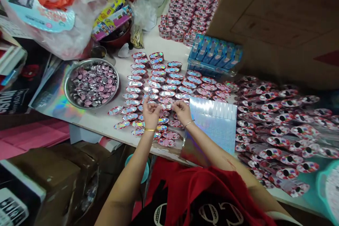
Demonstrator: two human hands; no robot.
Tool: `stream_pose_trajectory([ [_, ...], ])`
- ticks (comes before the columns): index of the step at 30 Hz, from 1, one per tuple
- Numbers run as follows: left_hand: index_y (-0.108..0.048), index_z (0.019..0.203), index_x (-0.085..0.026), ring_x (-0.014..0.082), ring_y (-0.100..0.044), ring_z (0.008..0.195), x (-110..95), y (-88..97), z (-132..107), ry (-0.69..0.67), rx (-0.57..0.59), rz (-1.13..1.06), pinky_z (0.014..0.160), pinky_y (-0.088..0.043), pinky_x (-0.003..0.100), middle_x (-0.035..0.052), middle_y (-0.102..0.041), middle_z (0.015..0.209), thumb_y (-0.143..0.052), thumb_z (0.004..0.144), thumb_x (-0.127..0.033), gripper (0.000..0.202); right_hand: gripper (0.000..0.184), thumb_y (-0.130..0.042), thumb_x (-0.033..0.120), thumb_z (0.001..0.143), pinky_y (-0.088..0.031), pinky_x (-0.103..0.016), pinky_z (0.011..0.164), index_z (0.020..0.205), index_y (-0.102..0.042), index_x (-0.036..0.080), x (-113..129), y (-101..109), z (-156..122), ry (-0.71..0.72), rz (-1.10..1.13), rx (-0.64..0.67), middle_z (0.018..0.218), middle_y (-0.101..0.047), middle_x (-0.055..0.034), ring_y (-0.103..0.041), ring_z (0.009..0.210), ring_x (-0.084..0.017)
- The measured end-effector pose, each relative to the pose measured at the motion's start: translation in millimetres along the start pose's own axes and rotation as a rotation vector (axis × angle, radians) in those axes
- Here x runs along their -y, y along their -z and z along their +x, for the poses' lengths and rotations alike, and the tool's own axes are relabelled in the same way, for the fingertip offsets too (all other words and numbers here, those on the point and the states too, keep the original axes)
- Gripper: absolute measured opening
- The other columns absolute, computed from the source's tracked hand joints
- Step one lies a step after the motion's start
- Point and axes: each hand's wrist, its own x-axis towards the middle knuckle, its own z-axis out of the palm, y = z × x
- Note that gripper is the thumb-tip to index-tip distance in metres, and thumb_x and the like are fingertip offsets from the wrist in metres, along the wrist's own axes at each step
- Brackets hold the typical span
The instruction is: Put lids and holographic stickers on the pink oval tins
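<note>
Apparently, the left hand [151, 113] and right hand [182, 112] pinched a small shiny strip [166, 106] by its opposite ends, fingers [178, 106] closed on it, over the packed boxes [166, 94] on the counter [97, 122]. An uneven pull could have creased it, and a low knuckle might have toppled the closely spaced boxes. Its long axis ran crosswise, one end toward each hand, roughly parallel with the boxes' long sides.

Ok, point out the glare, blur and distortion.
Head view: rainbow sheen on the foil sheet beside the metal bowl; head view: bright reflections on central box tops; head view: far-right packs smeared and stretched; head view: upper-right cardboard dim.
</note>
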Motion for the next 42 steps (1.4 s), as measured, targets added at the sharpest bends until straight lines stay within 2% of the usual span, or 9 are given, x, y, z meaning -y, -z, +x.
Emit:
stream_pose_trajectory([
  [7, -0.04, 0.137, -0.02, 0.0142, -0.057, 0.072, 29.8, -10.3, 32.7, -0.153, -0.016, 0.464, 0.081, -0.044, 0.031, -0.0007, -0.061, 0.077, -0.064, 0.075, -0.021, 0.067, 0.018, -0.052, 0.03, 0.088, -0.033, -0.034, 0.079, 0.074, -0.058, 0.021, -9.5, 2.2, 24.7, 0.261, -0.666, -0.111, 0.075, -0.059, -0.0027, -0.05, 0.083, -0.02],
  [17, -0.036, 0.142, -0.019, 0.023, -0.057, 0.09, 38.7, -16.3, 40.6, -0.222, 0.036, 0.869, 0.093, -0.034, 0.042, 0.0031, -0.065, 0.084, -0.058, 0.077, -0.019, 0.069, 0.015, -0.046, 0.027, 0.09, -0.03, -0.037, 0.081, 0.083, -0.058, 0.02, -28.4, -2.1, 32.5, 0.32, -0.964, -0.025, 0.087, -0.062, -0.0073, -0.048, 0.089, -0.024],
  [19, -0.04, 0.139, -0.018, 0.026, -0.055, 0.098, 38.6, -16.8, 41.5, -0.246, 0.037, 0.91, 0.093, -0.034, 0.043, 0.007, -0.063, 0.095, -0.058, 0.077, -0.022, 0.065, 0.013, -0.048, 0.026, 0.088, -0.031, -0.038, 0.082, 0.091, -0.058, 0.019, -28.9, -2.9, 34.1, 0.307, -0.967, -0.023, 0.09, -0.062, -0.0084, -0.048, 0.09, -0.025],
  [23, -0.05, 0.126, -0.016, 0.0302, -0.047, 0.115, 31.5, -11.6, 45.7, -0.308, -0.03, 0.864, 0.099, -0.033, 0.045, 0.0139, -0.053, 0.118, -0.062, 0.074, -0.023, 0.053, 0.033, -0.047, 0.021, 0.085, -0.034, -0.041, 0.088, 0.117, -0.054, 0.016, -23.2, -1.5, 33.6, 0.317, -0.873, -0.034, 0.106, -0.061, -0.0119, -0.048, 0.1, -0.027],
  [27, -0.056, 0.099, -0.018, 0.0222, -0.051, 0.104, 6.2, 0.8, 38.3, -0.329, -0.042, 0.538, 0.095, -0.039, 0.037, 0.0082, -0.055, 0.104, -0.064, 0.076, -0.03, 0.026, 0.036, -0.046, 0.036, 0.091, -0.037, -0.041, 0.094, 0.122, -0.054, 0.02, -10.1, 2.1, 22.8, 0.317, -0.561, -0.134, 0.114, -0.059, -0.0115, -0.05, 0.106, -0.025],
  [30, -0.055, 0.085, -0.019, 0.0153, -0.053, 0.085, -14.8, 7.6, 20.8, -0.15, 0.056, 0.258, 0.083, -0.043, 0.029, 0.0024, -0.055, 0.088, -0.064, 0.078, -0.034, 0.018, 0.044, -0.048, 0.054, 0.088, -0.043, -0.037, 0.087, 0.113, -0.059, 0.02, -4.0, -1.5, 11.5, 0.127, -0.252, -0.147, 0.106, -0.062, -0.0094, -0.054, 0.097, -0.022],
  [34, -0.057, 0.076, -0.018, 0.0115, -0.05, 0.071, -13.3, 11.9, 3.5, 0.113, 0.087, 0.098, 0.071, -0.042, 0.025, -0.0006, -0.055, 0.076, -0.067, 0.074, -0.033, 0.018, 0.042, -0.058, 0.061, 0.078, -0.044, -0.029, 0.065, 0.083, -0.062, 0.02, -8.2, -12.7, 1.0, -0.124, 0.068, 0.077, 0.075, -0.061, -0.002, -0.053, 0.069, -0.015],
  [38, -0.057, 0.067, -0.018, 0.0116, -0.05, 0.072, 14.1, 15.5, 9.8, 0.08, -0.02, 0.24, 0.072, -0.043, 0.025, -0.0011, -0.054, 0.073, -0.068, 0.071, -0.031, 0.018, 0.03, -0.059, 0.049, 0.08, -0.038, -0.026, 0.058, 0.073, -0.057, 0.02, -18.8, -15.1, 0.0, -0.097, 0.001, 0.051, 0.065, -0.054, 0.0015, -0.046, 0.059, -0.012],
  [42, -0.056, 0.063, -0.018, 0.0115, -0.05, 0.072, 20.8, 14.9, 19.8, 0.037, -0.099, 0.326, 0.075, -0.043, 0.026, -0.0012, -0.053, 0.072, -0.068, 0.068, -0.029, 0.017, 0.025, -0.053, 0.042, 0.087, -0.041, -0.029, 0.066, 0.076, -0.059, 0.019, -20.6, -8.7, 3.4, 0.043, -0.29, -0.057, 0.071, -0.057, -0.0017, -0.052, 0.072, -0.016],
])
